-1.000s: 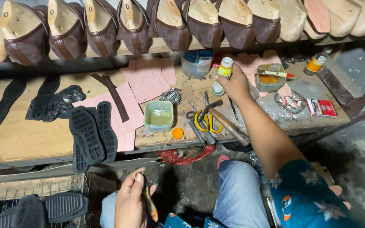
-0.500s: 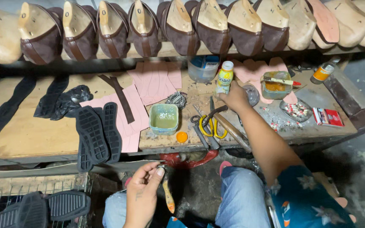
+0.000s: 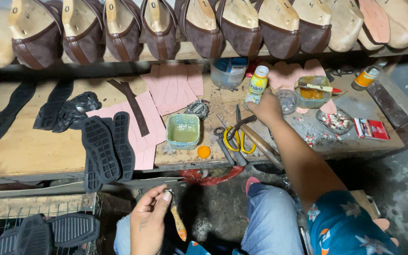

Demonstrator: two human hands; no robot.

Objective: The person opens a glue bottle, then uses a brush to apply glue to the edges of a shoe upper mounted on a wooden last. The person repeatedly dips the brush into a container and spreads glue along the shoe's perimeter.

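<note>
Your right hand (image 3: 266, 107) is closed around the small bottle (image 3: 256, 85) mid-workbench (image 3: 29, 151); your left hand (image 3: 148, 221) pinches a brush (image 3: 175, 218). Tilting it could spill onto the scissors (image 3: 234, 137).

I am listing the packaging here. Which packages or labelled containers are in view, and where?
Small bottle: held by the right hand, white cap, yellow label.
Clear tub: behind the bottle, blue-and-white label.
Flat packet: bench's right end, red and white.
Second bottle: far right, orange label.
</note>
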